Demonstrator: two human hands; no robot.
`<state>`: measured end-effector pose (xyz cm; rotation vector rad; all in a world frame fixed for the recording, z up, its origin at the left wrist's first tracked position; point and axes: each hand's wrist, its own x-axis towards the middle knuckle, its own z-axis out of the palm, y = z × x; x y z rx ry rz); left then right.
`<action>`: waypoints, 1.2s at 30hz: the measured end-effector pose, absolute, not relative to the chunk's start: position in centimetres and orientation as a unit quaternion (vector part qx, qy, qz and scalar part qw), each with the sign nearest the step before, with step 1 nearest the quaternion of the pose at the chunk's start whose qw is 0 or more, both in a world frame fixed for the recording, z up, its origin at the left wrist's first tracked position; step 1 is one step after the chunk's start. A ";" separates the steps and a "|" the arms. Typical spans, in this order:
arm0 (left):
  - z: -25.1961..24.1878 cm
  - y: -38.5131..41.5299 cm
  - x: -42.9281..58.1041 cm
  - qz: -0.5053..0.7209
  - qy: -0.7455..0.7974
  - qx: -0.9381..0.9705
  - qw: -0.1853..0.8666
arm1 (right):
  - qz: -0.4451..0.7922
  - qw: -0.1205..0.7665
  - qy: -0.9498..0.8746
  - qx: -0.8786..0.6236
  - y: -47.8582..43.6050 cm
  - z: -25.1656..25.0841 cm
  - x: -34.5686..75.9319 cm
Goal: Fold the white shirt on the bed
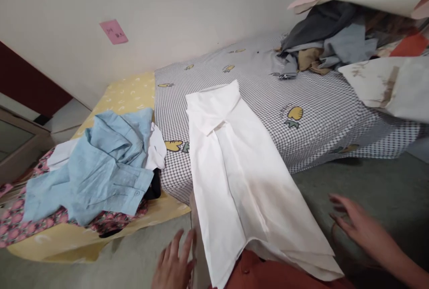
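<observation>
The white shirt [241, 163] is laid flat between the two hands, its long axis running from the collar on the bed [315, 101] down over the edge. The left hand [174, 266] is nearer, fingers spread and empty beside the hem; the right hand [355, 224] is held open, apart, grasping nothing.

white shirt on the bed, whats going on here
A person has a white shirt laid out long and partly folded over the edge of a checked bed sheet. The left hand is open beside the shirt's lower edge; the right hand hovers open, off the fabric. A light blue shirt lies crumpled to the left.
</observation>
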<state>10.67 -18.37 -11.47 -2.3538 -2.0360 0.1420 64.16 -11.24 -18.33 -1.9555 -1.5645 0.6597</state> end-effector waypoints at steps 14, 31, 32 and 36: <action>-10.2 -11.1 14.3 0.002 -0.390 -0.897 0.209 | 0.175 0.212 -0.880 -0.387 -6.0 -10.7 55.2; -1.6 3.0 14.9 -0.236 -0.548 -0.487 -0.638 | 0.695 0.225 -0.497 -0.469 7.8 -4.1 53.1; -1.7 4.3 15.3 -0.283 -0.561 -0.436 -0.644 | 0.710 0.270 -0.449 -0.471 9.0 -4.6 52.9; -3.2 7.8 15.9 -0.370 -0.612 -0.333 -0.615 | 0.734 0.342 -0.373 -0.452 11.7 -6.8 52.8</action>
